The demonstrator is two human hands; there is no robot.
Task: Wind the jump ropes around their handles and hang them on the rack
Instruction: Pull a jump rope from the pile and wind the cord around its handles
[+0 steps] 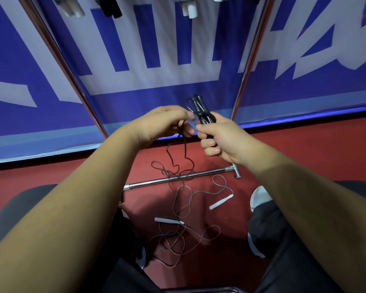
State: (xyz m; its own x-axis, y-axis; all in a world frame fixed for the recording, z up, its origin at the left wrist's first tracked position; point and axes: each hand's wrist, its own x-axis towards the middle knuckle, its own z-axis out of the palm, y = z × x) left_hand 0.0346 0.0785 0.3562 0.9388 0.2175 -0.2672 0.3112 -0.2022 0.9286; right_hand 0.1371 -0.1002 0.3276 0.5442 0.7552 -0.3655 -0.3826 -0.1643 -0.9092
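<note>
While we hold both arms out, the blue banner with big white lettering (135, 39) fills the space beyond both hands, and the dark red floor (304, 149) spreads below them. Two slanted chrome rack poles (254, 53) rise past the hands on either side. High above the hands hang wound jump-rope bundles (111, 9) with white and black handles, cut off by the top edge, so we cannot see what they hang from. Under the hands a chrome bar with a T-fitting (178, 178) lies flat on the floor.

Our right hand (218, 140) grips the pair of black jump-rope handles (201, 108), fingers curled round them and their lower ends hidden in the fist. Our left hand (167, 121), just beside it, pinches the thin black cord (185, 149), which drops from the fingers and lies tangled across the bar. Nearer us than the hands, a loose dark cord with two white handles (190, 235) lies unwound on the floor, partly hidden by our dark trouser legs (268, 229).
</note>
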